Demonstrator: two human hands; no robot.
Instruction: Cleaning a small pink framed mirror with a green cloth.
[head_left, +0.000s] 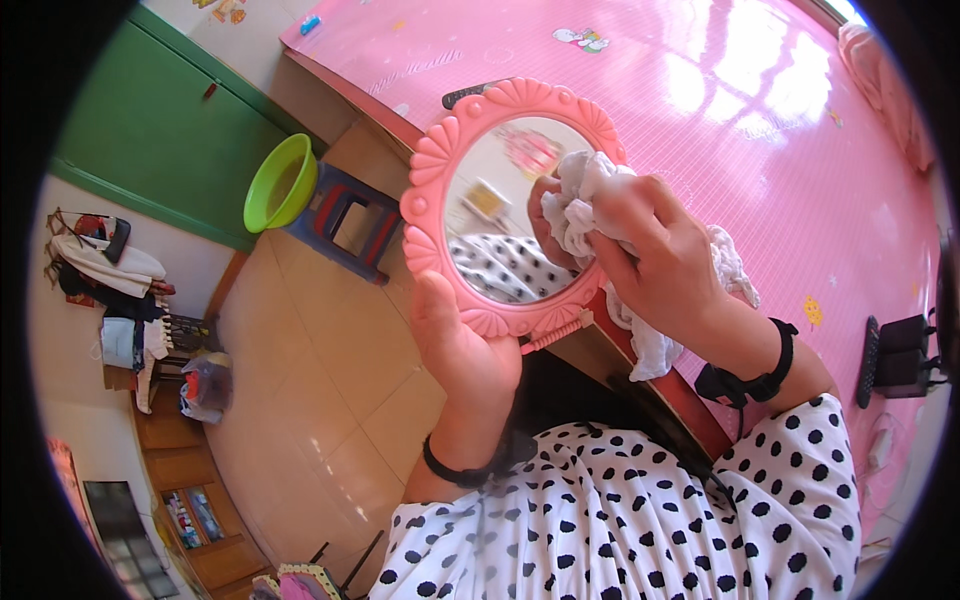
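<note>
In front of me is a round mirror (487, 187) in a pink plastic frame (431, 161) moulded with shell shapes. My left hand (465, 337) grips the lower left of this frame, its thumb on the front and the other fingers hidden behind. A crumpled white cloth (581, 199) is bunched in my right hand (660, 255), against the right part of the glass. Loose ends of the cloth hang below and beyond that hand. The mirror reflects the fingers, the cloth and spotted fabric. A coiled pink piece (559, 331) sits at the frame's lower edge.
A table with a pink printed cover (675, 45) spans the right side. On it lie a black remote control (461, 95), another remote (868, 360) and black boxes (902, 352). Left, a green basin (281, 184) rests on a blue-and-red plastic stool (349, 221) by a green door (165, 127).
</note>
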